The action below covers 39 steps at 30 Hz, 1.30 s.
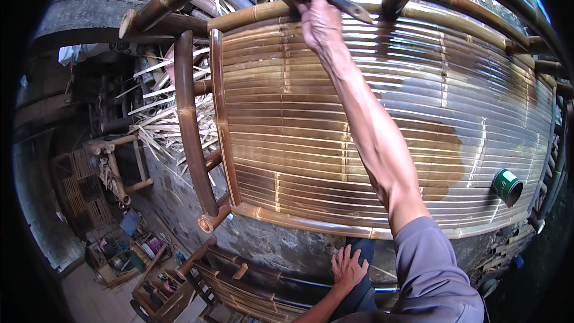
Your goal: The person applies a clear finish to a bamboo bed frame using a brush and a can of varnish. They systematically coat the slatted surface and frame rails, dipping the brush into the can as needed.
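Note:
My right hand [320, 21] reaches far across a bamboo slat platform [287, 143] to its back rail. Its fingers are closed on a dark, flat tool [344, 1] that lies against the thick bamboo pole [263, 12] there; what kind of tool it is I cannot tell. My forearm stretches over the slats, with a grey sleeve at the shoulder. My left hand [348, 268] rests low in the picture, fingers spread, on my dark trouser knee [362, 248] and holds nothing.
A green tin can [507, 186] lies on its side on the slats at the right. A darker wet-looking patch [442, 149] spreads over the slats near my forearm. Split bamboo strips [158, 113] pile up at the left. Another bamboo frame [239, 290] and small crates [161, 287] stand below.

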Tool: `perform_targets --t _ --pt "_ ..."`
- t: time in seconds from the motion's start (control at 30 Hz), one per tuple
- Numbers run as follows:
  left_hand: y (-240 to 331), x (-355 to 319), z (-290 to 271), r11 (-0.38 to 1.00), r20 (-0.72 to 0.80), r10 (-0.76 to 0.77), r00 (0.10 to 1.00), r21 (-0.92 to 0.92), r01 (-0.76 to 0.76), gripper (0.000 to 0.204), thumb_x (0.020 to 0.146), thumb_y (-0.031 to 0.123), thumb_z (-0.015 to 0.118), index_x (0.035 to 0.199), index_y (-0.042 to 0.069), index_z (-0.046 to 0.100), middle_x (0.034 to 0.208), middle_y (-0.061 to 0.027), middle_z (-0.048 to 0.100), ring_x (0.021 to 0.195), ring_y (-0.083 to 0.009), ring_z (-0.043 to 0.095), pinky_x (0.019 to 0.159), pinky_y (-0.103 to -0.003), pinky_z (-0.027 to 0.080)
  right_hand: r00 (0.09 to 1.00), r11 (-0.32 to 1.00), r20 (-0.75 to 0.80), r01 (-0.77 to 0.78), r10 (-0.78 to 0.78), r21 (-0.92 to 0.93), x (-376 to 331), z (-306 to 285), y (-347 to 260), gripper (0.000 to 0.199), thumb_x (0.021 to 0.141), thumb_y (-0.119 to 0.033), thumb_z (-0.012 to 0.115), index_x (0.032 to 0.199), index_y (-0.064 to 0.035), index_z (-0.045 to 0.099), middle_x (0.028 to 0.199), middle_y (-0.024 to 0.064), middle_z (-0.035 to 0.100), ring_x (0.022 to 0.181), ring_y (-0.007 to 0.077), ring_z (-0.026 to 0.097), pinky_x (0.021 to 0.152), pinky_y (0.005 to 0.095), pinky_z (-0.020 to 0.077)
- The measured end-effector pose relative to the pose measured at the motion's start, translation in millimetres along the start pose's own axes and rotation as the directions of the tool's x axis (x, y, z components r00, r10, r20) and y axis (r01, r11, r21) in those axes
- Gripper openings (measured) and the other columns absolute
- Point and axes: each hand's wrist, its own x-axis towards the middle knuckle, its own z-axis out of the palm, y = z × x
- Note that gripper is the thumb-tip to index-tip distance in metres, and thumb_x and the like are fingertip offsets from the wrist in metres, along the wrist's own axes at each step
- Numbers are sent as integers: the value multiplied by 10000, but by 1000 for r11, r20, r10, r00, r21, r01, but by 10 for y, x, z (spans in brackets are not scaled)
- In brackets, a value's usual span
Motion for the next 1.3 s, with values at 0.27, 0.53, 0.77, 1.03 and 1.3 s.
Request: perform_targets --t 0.27,0.53,0.77,1.03,1.3 --pt "-39 -42 36 1000 8 17 1000 -21 -17 465 784 392 669 1178 145 669 1349 -126 524 1299 -321 423 1087 -526 286 851 187 386 469 -355 -863 629 -965 18 347 874 -254 686 1146 -38 683 878 128 743 763 170 698 741 288 532" --pt "-54 -31 33 995 40 -36 999 -97 39 463 802 394 640 1191 143 666 1389 -140 497 1325 -331 393 1109 -521 255 959 273 111 183 -259 -944 96 -2550 -2209 170 955 -220 571 887 -119 689 769 -70 599 705 7 517 606 208 416" --pt "-22 -4 30 996 85 36 996 -90 -28 472 811 374 624 1202 111 656 1403 -161 479 1337 -345 375 1120 -523 227 804 -269 563 509 -190 -818 -364 -2920 -1958 348 862 -99 546 1199 -52 618 1034 151 675 905 287 645 797 394 518" --pt "-59 25 -35 998 27 54 998 -23 -54 465 822 381 619 1197 107 650 1408 -180 463 1345 -352 359 1122 -539 219 968 308 -37 -115 248 -945 -1075 -1874 -1094 283 933 -338 619 1039 -94 714 853 -7 662 826 87 587 713 291 497" --pt "-11 -23 37 999 62 36 997 -25 -34 455 809 379 625 1178 117 671 1397 -153 466 1328 -341 374 1104 -527 238 733 -497 581 379 -354 -781 -310 -2472 -1804 250 891 -90 527 1028 -124 734 1049 111 696 977 261 656 800 376 511"
